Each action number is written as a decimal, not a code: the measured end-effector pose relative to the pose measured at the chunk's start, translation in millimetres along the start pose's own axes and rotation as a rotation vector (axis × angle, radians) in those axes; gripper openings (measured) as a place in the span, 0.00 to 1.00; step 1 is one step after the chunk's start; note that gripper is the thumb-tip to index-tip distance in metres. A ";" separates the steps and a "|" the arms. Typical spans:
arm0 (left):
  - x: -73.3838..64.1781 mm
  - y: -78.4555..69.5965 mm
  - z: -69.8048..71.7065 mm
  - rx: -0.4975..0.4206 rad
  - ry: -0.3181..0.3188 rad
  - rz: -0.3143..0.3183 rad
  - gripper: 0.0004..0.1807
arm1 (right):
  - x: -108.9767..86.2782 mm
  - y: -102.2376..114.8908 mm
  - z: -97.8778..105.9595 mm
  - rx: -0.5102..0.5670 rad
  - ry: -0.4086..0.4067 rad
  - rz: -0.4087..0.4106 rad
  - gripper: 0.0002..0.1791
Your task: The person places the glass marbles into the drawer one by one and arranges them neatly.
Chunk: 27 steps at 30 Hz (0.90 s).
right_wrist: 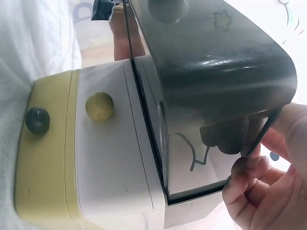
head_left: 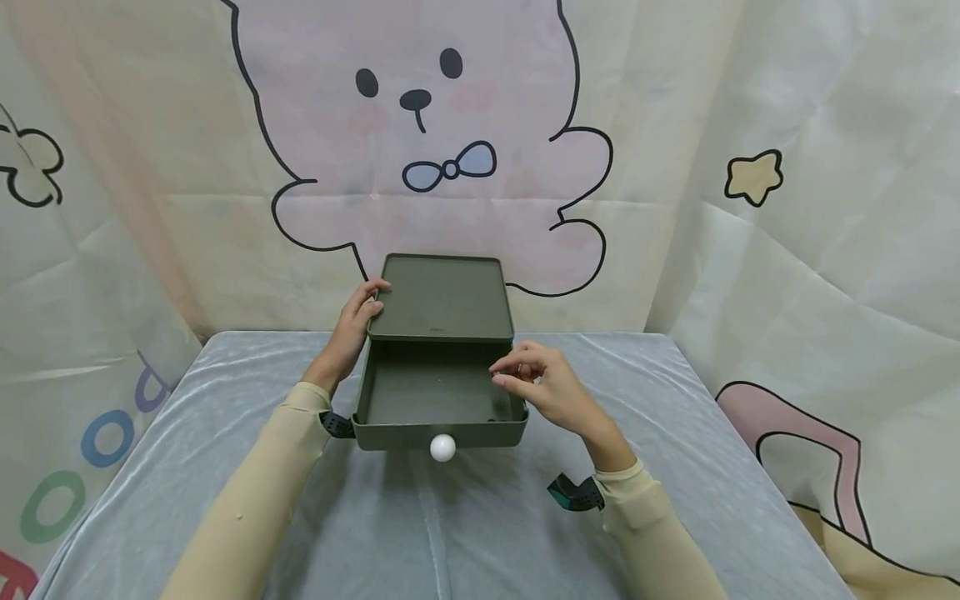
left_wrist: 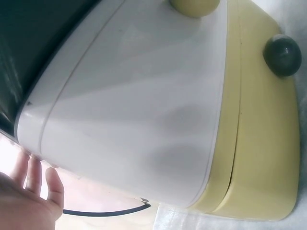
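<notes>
A small desktop drawer unit stands on the table, its dark green top drawer (head_left: 432, 437) pulled out, with a white round knob (head_left: 442, 447). Below sit a white drawer (left_wrist: 134, 120) with a yellow knob (right_wrist: 100, 107) and a yellow drawer (left_wrist: 259, 143) with a dark green knob (right_wrist: 38, 120). My left hand (head_left: 352, 329) rests its fingers on the unit's left upper edge, beside the green top (head_left: 442, 296). My right hand (head_left: 551, 387) is at the pulled-out drawer's right wall, thumb and index tips close together over the inside. Whether they pinch something tiny is unclear.
A pale grey-blue cloth (head_left: 450, 533) covers the table. Behind and beside it hang printed fabric walls with a pink bear (head_left: 412, 167) and a yellow star (head_left: 753, 177). A tiny dark spot (head_left: 492, 420) shows in the drawer's front right corner.
</notes>
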<state>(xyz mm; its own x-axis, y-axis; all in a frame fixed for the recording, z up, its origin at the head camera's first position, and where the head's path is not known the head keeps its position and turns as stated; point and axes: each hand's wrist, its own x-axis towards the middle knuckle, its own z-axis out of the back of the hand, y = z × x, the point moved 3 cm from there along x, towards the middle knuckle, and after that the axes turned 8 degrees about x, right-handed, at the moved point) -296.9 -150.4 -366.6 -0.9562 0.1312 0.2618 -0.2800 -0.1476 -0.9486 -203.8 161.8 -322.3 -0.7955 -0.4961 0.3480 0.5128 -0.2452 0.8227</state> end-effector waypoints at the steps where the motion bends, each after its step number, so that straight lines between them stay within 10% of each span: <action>1: 0.0 -0.2 -0.4 0.000 0.000 0.002 0.21 | -0.1 -0.2 0.2 0.001 0.000 -0.002 0.08; 27: -6.0 -17.1 -2.7 -0.018 -0.006 0.020 0.21 | -7.0 -8.6 27.7 0.033 -0.101 0.035 0.10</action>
<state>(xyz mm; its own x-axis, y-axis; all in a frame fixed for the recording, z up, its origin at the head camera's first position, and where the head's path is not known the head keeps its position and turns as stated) -286.2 -146.0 -352.5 -0.9622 0.1221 0.2435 -0.2590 -0.1322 -0.9568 -211.5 190.4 -319.4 -0.8065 -0.4168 0.4193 0.5315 -0.2008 0.8229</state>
